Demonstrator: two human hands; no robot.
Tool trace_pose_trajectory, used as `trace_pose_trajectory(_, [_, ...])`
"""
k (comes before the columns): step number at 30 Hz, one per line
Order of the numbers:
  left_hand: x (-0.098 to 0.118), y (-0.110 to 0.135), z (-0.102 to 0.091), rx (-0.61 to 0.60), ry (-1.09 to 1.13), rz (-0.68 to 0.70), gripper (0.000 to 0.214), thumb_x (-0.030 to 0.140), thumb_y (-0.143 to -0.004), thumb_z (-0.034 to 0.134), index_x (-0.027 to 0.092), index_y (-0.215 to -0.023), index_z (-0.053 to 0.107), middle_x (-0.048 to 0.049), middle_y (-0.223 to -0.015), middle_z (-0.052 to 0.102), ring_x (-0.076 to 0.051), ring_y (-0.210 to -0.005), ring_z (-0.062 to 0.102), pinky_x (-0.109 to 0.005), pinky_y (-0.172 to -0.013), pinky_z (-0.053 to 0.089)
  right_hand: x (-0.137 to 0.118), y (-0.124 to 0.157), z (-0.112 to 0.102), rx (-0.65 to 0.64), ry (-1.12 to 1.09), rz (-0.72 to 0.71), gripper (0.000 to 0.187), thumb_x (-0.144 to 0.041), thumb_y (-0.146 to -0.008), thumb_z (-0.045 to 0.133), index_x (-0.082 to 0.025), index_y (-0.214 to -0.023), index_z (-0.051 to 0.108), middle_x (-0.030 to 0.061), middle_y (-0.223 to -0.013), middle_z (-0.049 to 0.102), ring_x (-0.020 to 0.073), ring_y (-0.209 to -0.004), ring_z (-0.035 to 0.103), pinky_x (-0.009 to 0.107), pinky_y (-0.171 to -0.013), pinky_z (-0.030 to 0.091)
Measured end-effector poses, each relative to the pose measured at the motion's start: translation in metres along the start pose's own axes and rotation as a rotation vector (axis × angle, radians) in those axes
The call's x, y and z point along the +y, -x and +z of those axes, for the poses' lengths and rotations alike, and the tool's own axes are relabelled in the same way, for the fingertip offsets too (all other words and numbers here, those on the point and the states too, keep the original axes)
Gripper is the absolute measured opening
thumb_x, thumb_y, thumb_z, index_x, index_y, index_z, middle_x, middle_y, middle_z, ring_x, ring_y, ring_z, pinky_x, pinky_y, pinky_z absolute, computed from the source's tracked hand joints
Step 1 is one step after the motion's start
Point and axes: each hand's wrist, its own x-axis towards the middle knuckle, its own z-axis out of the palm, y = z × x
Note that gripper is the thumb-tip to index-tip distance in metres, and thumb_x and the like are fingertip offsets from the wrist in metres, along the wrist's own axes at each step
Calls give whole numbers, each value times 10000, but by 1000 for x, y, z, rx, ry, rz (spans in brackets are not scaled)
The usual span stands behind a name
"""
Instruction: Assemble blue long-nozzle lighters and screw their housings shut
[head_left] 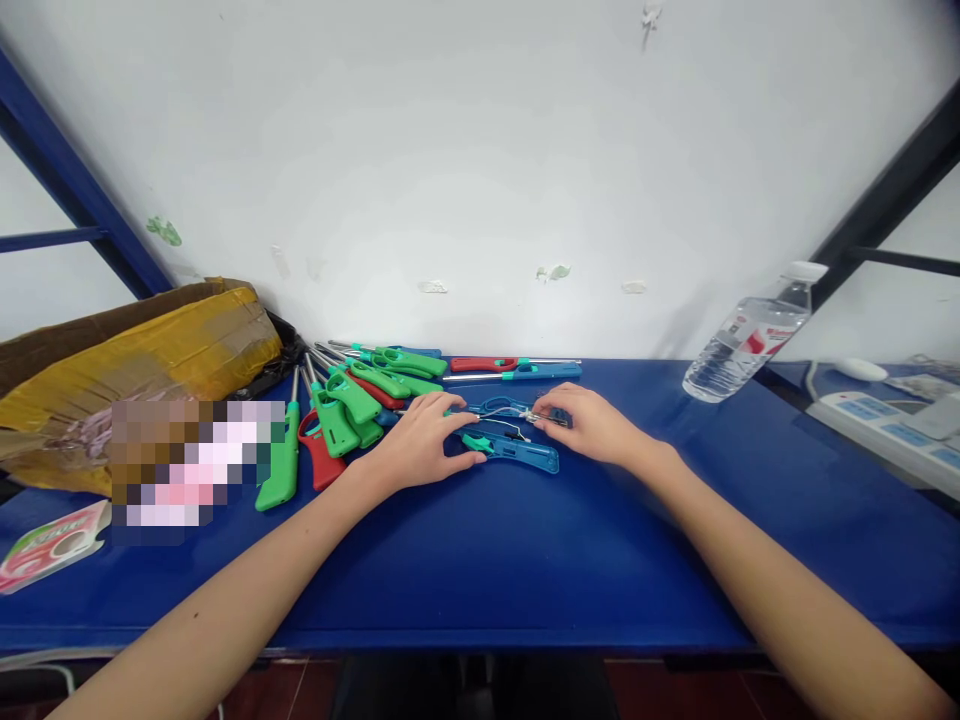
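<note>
A: Since both hands are down over the blue table [480, 570], what's the grip doing?

B: Right hand [589, 425] comes in with fingers bent, thumb and forefinger pinching a small dark piece [559, 416] beside a thin white wire [501, 422]. Left hand [424, 440] is palm down, thumb and forefinger spread apart, thumb tip at the opened blue lighter [529, 454]. Can't tell whether its other fingers hold anything, tbh.

A: And where's that lighter?

B: Between the hands, on the near side of the pinch. Green lighters [358, 400] and some red lighters [322, 455] are heaped just left of the left hand and beyond it.

A: Any containers?

B: Taped-up box [161, 350] well left of the left hand, gaping, something crumpled and pinkish in it that I can't make out. Capped bottle [746, 340] beyond the pinch to the right, clear liquid inside.

A: What's hard to see?

B: A blocky blurred patch [199, 460] left of the left hand covers whatever's there. Farther left, a printed card [56, 545] runs off the edge; far right of the pinch, the power strip [885, 425] gets cut off too.
</note>
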Motion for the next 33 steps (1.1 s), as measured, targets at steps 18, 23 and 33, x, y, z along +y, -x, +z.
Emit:
trace_pose_trajectory(18, [4,1,2,-2,71,92,328,515,-815,660,207,-924,628,-107,-1180,583,-288,-1159,510,-453,-1000,416,1,0,-1,-63,13,-31,172,-300,-882,576,-222,-966,704,75,-899,696,245,-910,605,386,-807,491])
trace_pose_trajectory(23, [5,0,2,-12,65,87,338,522,-819,656,204,-927,620,-108,-1189,579,-284,-1154,513,-445,-993,415,6,1,-5,7,3,-17,188,-303,-876,575,-220,-986,703,82,-1014,696,257,-1004,598,423,-893,487])
trace_pose_trajectory(33, [3,0,3,-8,61,86,358,531,-822,655,195,-938,617,-111,-1193,579,-282,-1163,506,-443,-1017,397,7,2,-2,-18,9,-16,187,-339,-871,595,-221,-938,724,94,-1065,678,267,-1032,606,439,-907,499])
